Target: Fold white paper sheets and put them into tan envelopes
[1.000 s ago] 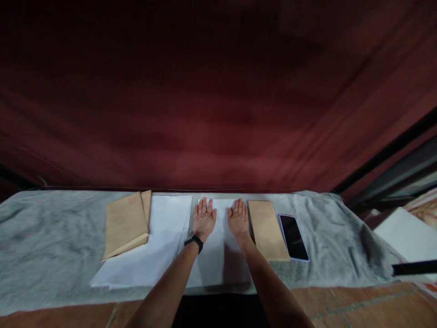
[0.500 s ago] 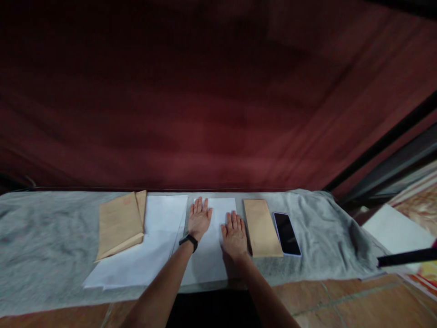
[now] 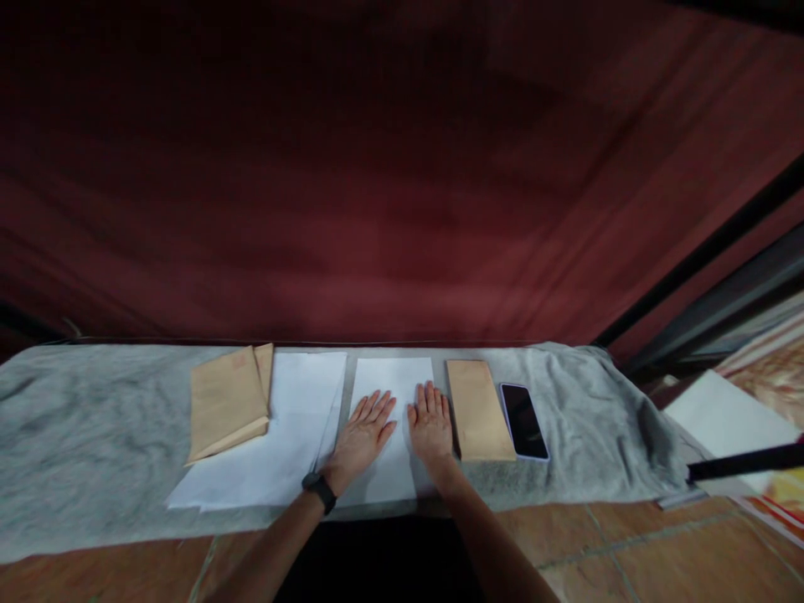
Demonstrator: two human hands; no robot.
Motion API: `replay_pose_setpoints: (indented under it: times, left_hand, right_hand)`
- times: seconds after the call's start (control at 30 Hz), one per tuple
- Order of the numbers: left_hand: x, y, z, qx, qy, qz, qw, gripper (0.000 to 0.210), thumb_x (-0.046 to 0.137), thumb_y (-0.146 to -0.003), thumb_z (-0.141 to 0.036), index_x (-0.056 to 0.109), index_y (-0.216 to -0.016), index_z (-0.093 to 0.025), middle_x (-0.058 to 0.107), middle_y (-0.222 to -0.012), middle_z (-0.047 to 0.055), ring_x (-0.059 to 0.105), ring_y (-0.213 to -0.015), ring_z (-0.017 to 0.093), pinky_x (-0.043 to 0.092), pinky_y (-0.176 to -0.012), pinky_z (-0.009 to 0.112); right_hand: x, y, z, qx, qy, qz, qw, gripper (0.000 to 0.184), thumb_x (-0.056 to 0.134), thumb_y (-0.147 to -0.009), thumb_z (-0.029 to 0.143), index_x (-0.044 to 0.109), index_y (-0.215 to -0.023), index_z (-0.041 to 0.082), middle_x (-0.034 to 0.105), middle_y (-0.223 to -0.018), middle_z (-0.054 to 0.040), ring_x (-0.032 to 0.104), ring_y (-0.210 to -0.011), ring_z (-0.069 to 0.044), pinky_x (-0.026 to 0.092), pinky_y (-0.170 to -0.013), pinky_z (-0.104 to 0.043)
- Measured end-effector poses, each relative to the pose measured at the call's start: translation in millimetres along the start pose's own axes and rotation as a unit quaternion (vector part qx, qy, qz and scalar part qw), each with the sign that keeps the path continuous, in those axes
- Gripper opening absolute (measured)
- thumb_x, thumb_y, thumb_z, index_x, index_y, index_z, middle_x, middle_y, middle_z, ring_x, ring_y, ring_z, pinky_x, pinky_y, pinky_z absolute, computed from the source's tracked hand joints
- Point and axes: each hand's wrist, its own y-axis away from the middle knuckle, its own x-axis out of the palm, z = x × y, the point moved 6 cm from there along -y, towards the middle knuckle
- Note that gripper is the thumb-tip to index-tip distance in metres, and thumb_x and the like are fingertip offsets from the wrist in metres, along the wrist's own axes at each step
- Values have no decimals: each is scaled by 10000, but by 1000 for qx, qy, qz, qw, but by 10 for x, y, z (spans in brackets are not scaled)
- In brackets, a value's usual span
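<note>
A white sheet of paper (image 3: 393, 373) lies on the grey cloth between my arms. My left hand (image 3: 363, 435) rests flat across its left side, fingers stretched out and the wrist wearing a dark watch (image 3: 319, 492). On the sheet's right edge my right hand (image 3: 430, 425) lies palm down, fingers extended. Just right of that hand is a stack of brown envelopes (image 3: 482, 412). More white sheets (image 3: 301, 394) spread out to the left of my left hand, partly covered by brown envelopes (image 3: 227, 398).
A phone (image 3: 525, 423) with a dark screen lies right of the envelope stack. The grey cloth (image 3: 106, 435) runs along a dark red upright panel (image 3: 402, 209). Brown floor tiles (image 3: 615, 536) show in front, and a black bar (image 3: 747, 461) juts in from the right.
My left hand has slid nearer to me on the sheet and turned to point more to the right. My right hand stays in nearly the same spot. The view has shifted slightly.
</note>
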Motion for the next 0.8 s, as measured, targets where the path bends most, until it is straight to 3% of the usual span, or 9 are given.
replay_pose_setpoints:
  times: [0.2,0.43,0.63,0.8]
  left_hand:
    - [-56,317,-304,75,5,8,997,514,369,-1034,-415,412,-1515,-242,413,-1586,44,337,-1486,213,258,-1234,449]
    - [-200,691,-622,114,27,10,993,545,404,-1032,-383,308,-1560,-291,421,-1581,16,364,-1471,191,301,-1224,428]
    - [-143,909,-729,119,16,29,992,615,456,-1012,-376,233,-1582,-313,376,-1606,3,345,-1482,213,321,-1213,457]
    - [-140,934,-756,131,8,31,991,594,541,-978,-355,332,-1533,-394,368,-1613,-19,358,-1474,244,341,-1194,504]
  right_hand:
    - [-17,2,6,-4,11,5,1000,558,368,-1053,328,319,-1560,99,318,-1601,-194,329,-1485,-290,273,-1190,-494]
    - [0,2,-1,-5,7,6,1000,549,387,-1045,333,364,-1541,97,342,-1588,-200,360,-1471,-285,254,-1203,-489]
    - [-49,0,-5,-5,10,-24,1000,542,370,-1043,331,380,-1536,105,381,-1574,-190,376,-1457,-300,275,-1178,-499]
    - [-100,86,102,-13,-7,-3,1000,505,354,-1045,274,415,-1515,99,407,-1566,-170,357,-1467,-286,224,-1205,-505]
